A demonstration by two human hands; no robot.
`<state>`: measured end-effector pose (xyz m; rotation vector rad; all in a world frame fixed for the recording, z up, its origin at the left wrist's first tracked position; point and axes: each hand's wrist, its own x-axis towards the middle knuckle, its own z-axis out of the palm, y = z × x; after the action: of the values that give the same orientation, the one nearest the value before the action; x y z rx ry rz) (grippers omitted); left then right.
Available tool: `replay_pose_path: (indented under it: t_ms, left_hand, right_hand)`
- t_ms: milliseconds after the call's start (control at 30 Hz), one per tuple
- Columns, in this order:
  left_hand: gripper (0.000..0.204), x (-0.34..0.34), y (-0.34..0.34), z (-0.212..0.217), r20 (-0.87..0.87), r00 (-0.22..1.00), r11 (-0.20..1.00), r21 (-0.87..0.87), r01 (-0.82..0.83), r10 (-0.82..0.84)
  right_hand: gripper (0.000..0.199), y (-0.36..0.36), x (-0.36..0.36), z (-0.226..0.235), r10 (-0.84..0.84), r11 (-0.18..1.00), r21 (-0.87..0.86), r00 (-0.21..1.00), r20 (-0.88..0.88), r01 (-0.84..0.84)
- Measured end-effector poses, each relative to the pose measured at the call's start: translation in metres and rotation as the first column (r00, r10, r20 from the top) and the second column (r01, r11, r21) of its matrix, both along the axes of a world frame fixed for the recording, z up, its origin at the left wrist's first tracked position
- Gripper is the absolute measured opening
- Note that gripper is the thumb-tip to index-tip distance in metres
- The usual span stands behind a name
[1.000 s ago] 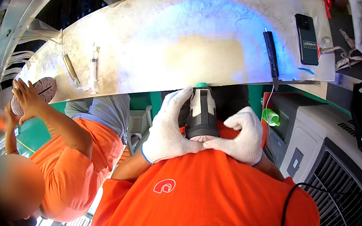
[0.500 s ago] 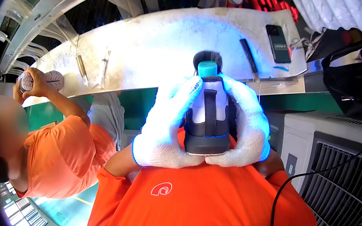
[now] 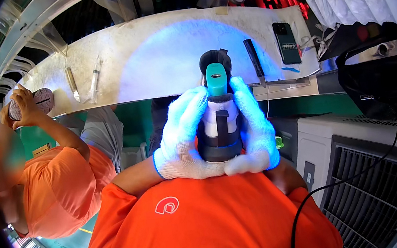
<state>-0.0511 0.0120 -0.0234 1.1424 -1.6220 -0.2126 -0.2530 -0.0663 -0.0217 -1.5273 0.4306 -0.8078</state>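
Observation:
A black and white sports shoe [image 3: 219,116] with a teal heel tab is held upright in front of my chest, heel toward the camera. My left hand [image 3: 182,137], in a white knit glove, wraps its left side. My right hand [image 3: 254,126], gloved the same way, cups its right side. Both hands meet under the sole. Blue-violet light falls on the gloves and on the pale workbench [image 3: 150,55] behind the shoe.
On the bench lie a dark phone [image 3: 286,42], a black tool [image 3: 254,62] and two syringe-like applicators [image 3: 83,79]. To my left a person in an orange shirt [image 3: 60,190] holds up another shoe [image 3: 37,100]. A grey vented machine [image 3: 378,171] stands at right.
I have raised the shoe from low near the bench edge up to chest height and closer to the camera. The person on my left keeps a shoe raised.

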Motion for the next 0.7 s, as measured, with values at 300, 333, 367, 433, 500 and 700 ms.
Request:
replay_pose_path:
  t_ms: [300,333,367,433,500,700]
  left_hand:
    - [0.085,-0.023,-0.003,-0.013,-0.103,0.978,0.978,-0.087,-0.191,0.182]
    - [0.091,-0.022,0.003,-0.013,-0.123,0.983,0.989,-0.044,-0.145,0.138]
    - [0.097,-0.02,0.007,-0.013,-0.145,0.985,0.995,-0.004,-0.1,0.098]
    - [0.096,-0.021,0.006,-0.012,-0.149,0.986,0.996,-0.036,-0.082,0.075]
    - [0.091,-0.023,0.003,-0.01,-0.153,0.986,0.996,-0.043,-0.073,0.065]
    - [0.086,-0.031,-0.001,-0.021,-0.189,0.979,0.994,-0.064,-0.084,0.071]
  right_hand:
    - [0.091,0.013,-0.001,-0.01,0.007,0.993,0.115,0.999,0.037,-0.011]
    - [0.092,0.012,-0.004,-0.008,0.02,0.995,0.095,1.0,0.007,-0.02]
    - [0.093,0.009,-0.007,-0.007,0.033,0.997,0.072,0.999,-0.021,-0.032]
    - [0.104,0.001,-0.016,-0.003,0.059,0.998,-0.027,0.99,-0.129,-0.063]
    - [0.117,0.012,-0.02,-0.005,-0.05,0.99,-0.139,0.957,-0.287,0.011]
    - [0.099,0.027,-0.002,0.016,-0.165,0.983,0.036,0.946,-0.278,0.182]
